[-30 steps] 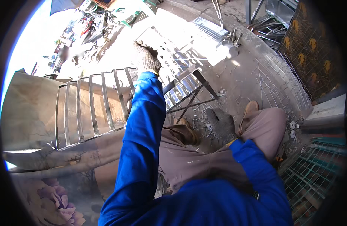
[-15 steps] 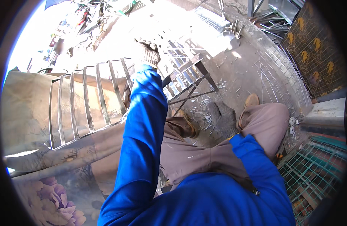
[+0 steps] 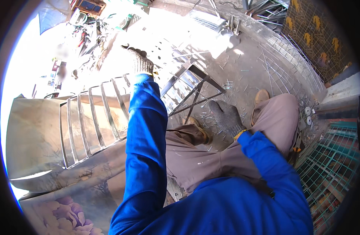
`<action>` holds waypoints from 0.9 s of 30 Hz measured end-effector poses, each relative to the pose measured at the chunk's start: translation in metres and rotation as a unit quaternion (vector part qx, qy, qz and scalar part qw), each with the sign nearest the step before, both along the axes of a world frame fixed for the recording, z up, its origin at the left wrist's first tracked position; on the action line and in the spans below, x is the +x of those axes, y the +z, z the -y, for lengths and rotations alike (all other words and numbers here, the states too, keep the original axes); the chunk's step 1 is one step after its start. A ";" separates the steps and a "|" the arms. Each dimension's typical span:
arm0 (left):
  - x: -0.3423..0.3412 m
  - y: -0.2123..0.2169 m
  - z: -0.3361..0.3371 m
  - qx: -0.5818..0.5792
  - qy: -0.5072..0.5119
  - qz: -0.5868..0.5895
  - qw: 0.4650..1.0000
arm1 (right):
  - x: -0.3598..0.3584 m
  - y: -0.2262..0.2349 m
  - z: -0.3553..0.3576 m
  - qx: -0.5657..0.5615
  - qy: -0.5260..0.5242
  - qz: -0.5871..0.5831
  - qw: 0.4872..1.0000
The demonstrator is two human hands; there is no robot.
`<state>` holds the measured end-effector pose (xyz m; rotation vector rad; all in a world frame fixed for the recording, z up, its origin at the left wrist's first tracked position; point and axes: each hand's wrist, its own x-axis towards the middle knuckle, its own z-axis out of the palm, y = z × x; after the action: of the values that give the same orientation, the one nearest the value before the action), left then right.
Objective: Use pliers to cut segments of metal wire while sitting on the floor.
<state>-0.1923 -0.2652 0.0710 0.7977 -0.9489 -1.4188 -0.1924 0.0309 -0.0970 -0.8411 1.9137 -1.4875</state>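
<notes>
Well, looked like reaching step: left hand (image 3: 141, 63) stretched into glare past slatted metal frame (image 3: 95, 117); could not tell if it held anything. Right hand (image 3: 227, 116) hung near knee (image 3: 283, 111), over metal bits (image 3: 205, 116); grip not clear. Frame sat left of blue sleeve (image 3: 146, 129). Next move likely called for steady left arm. Metal stand (image 3: 199, 71) stood between hands, hard edges; more room on floor (image 3: 248, 70) right of stand.

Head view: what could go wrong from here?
1. Glare washes out the fingers of the left hand in a pale knit glove, so a poor grip could go unseen.
2. Thin silver metal pieces lie scattered around the tan shoes; a foot might slip.
3. The blue left sleeve overlaps the silver barred metal frame in view; it may snag if they touch.
</notes>
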 end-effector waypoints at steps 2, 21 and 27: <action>-0.002 0.002 -0.001 -0.015 -0.025 0.025 0.999 | 0.001 -0.003 0.001 -0.019 -0.011 -0.035 0.999; -0.006 -0.014 0.020 0.025 -0.101 0.015 0.994 | 0.002 -0.010 0.004 -0.008 -0.009 -0.100 0.995; -0.007 -0.018 0.024 0.030 -0.111 0.013 0.993 | 0.006 -0.012 0.007 -0.014 -0.028 -0.096 0.995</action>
<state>-0.1990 -0.2891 0.0535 0.7739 -1.0436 -1.6391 -0.1862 0.0243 -0.1094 -0.9826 2.0756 -1.5155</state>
